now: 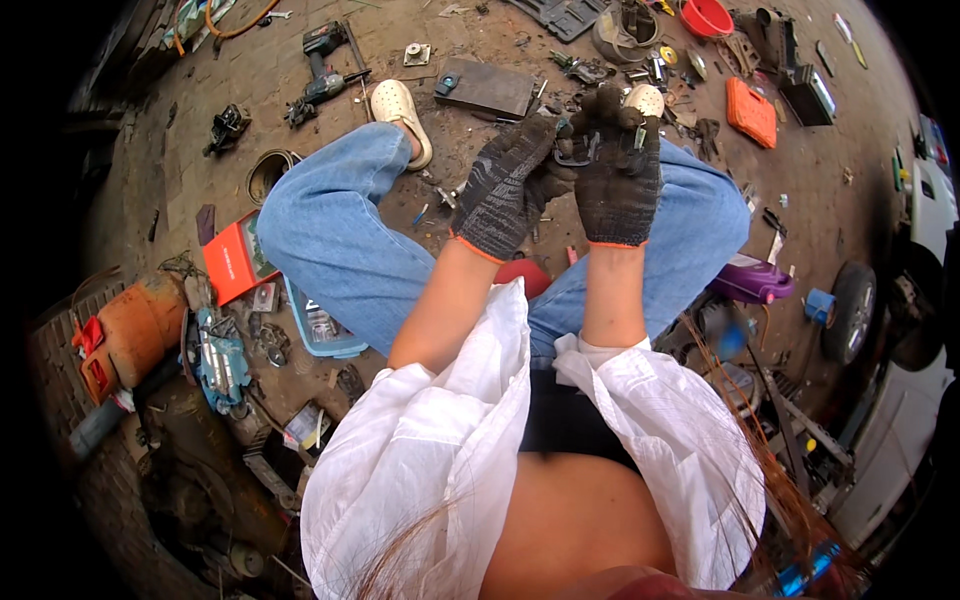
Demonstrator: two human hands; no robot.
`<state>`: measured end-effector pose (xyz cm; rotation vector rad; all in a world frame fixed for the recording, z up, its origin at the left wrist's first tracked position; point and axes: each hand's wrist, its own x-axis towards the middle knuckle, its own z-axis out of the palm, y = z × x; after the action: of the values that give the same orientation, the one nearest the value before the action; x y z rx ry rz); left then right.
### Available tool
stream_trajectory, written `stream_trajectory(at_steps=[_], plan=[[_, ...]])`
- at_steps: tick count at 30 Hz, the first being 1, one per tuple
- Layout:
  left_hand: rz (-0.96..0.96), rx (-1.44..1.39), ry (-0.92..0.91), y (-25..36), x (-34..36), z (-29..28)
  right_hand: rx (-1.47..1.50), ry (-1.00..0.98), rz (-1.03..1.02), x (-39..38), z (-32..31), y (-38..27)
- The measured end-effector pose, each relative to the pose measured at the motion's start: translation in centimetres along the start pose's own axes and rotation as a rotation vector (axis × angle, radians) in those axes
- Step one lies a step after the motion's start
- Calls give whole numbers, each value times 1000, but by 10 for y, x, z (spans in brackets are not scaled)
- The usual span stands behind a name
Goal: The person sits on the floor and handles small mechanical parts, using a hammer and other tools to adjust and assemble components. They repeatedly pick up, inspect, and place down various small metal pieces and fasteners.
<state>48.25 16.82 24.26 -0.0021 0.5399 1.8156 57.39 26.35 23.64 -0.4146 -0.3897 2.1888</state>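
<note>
Both my hands wear dark grey knit gloves with orange cuffs and meet in front of me, between my knees. My left hand (505,185) is closed, its fingertips on a small dark metal part (573,157) with a bent, bracket-like outline. On the same part, from the other side, my right hand (617,180) is closed with its fingers curled. The gloves cover much of the part, so its exact kind does not show. Just beyond the hands lies a flat dark metal box (487,88) on the ground.
A cordless drill (325,75) lies at the far left and an orange case (750,112) at the far right. A red bowl (707,17) sits at the back. Left are an orange gas cylinder (135,325) and a blue tray (325,335). A wheel (853,312) stands right.
</note>
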Motion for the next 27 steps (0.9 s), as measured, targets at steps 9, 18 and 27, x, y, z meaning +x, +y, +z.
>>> stream_trajectory(at_steps=[9,18,27], plan=[[724,1349,7,7,-2,16,75,-48,-13,-3,12,-5],[672,1329,-66,-6,-14,42,-299,-36,-124,-13,26,5],[841,1317,13,10,-14,41,-982,-96,-337,-21,26,-9]])
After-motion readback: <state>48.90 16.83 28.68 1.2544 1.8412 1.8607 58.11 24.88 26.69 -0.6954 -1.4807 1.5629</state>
